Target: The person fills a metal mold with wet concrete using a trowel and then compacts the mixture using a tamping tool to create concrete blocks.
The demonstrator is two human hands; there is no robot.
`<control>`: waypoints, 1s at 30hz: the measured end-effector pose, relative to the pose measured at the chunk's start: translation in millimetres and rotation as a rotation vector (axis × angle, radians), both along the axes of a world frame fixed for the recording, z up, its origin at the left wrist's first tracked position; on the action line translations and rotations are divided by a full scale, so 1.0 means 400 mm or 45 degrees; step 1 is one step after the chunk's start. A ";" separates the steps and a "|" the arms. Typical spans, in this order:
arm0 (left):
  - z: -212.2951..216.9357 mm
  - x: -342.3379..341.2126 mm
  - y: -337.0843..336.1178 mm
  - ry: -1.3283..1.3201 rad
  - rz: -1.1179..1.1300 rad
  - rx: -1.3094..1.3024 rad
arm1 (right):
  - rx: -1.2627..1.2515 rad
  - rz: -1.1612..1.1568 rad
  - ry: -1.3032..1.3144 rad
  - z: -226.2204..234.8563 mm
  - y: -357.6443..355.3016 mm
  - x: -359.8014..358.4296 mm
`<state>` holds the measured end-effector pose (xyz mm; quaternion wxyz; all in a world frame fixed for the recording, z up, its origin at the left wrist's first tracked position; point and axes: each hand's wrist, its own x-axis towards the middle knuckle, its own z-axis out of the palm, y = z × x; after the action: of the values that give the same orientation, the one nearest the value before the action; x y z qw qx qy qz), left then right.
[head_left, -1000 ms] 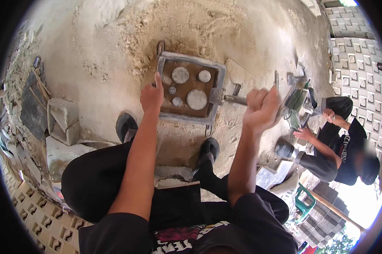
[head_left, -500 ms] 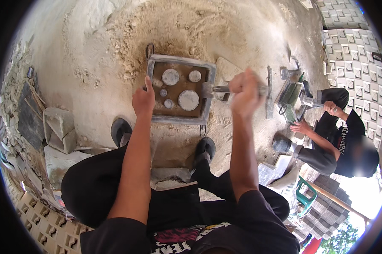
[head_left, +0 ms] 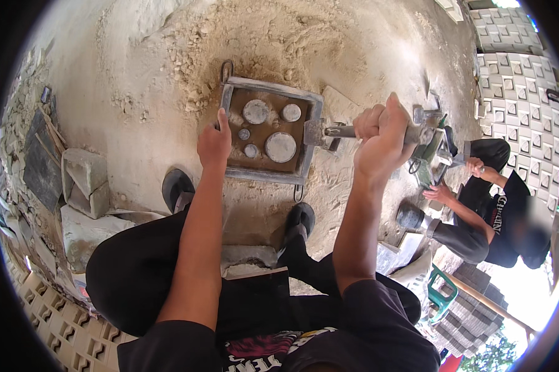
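Observation:
A square metal mold frame point(head_left: 273, 86) with loop handles lies on the dusty ground in front of me. It holds brown, damp-looking material point(head_left: 266, 127) around several round grey discs, including a large disc point(head_left: 280, 147) near its right side. My left hand point(head_left: 214, 141) grips the frame's left side, thumb along the rim. My right hand point(head_left: 381, 137) is closed around the thick handle of a flat-bladed metal tool point(head_left: 314, 132). Its square blade is over the frame's right rim; whether they touch, I cannot tell. The handle's broad end points right.
At right, another person point(head_left: 478, 208) works with a tool over a green-topped mold point(head_left: 425, 155). A flat slab point(head_left: 338, 102) lies beyond my mold. Grey blocks point(head_left: 86, 181) stand at left, by a dark board point(head_left: 42, 158). Stacked patterned blocks point(head_left: 518, 105) line the right side.
My right hand and the tool have moved right and seem higher, and the blade has shifted from the mold's inner edge onto its right rim. My left hand keeps its hold on the frame.

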<state>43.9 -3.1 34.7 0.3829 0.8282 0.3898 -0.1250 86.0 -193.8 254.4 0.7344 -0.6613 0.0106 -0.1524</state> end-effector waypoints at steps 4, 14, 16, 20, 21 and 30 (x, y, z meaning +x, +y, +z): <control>-0.017 0.004 -0.007 -0.010 0.001 0.072 | -0.175 -0.223 -0.017 -0.254 -0.036 -0.015; -0.027 -0.008 -0.004 -0.002 0.019 0.002 | -0.122 -0.118 -0.061 -0.137 -0.034 0.045; -0.014 -0.005 -0.016 -0.027 0.019 0.016 | -0.164 -0.171 -0.050 -0.218 -0.045 0.042; -0.014 -0.022 -0.005 -0.035 0.010 -0.009 | -0.067 -0.067 0.078 -0.199 -0.043 0.033; -0.018 -0.012 0.006 -0.040 0.020 -0.022 | -0.047 -0.071 0.090 -0.164 -0.038 0.052; -0.024 -0.008 -0.012 -0.068 0.009 0.058 | -0.232 -0.156 -0.039 -0.267 -0.029 0.047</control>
<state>40.5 -7.9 25.2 0.3747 0.8383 0.3850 -0.0926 104.9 -205.5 147.6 0.6607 -0.7209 0.0261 -0.2074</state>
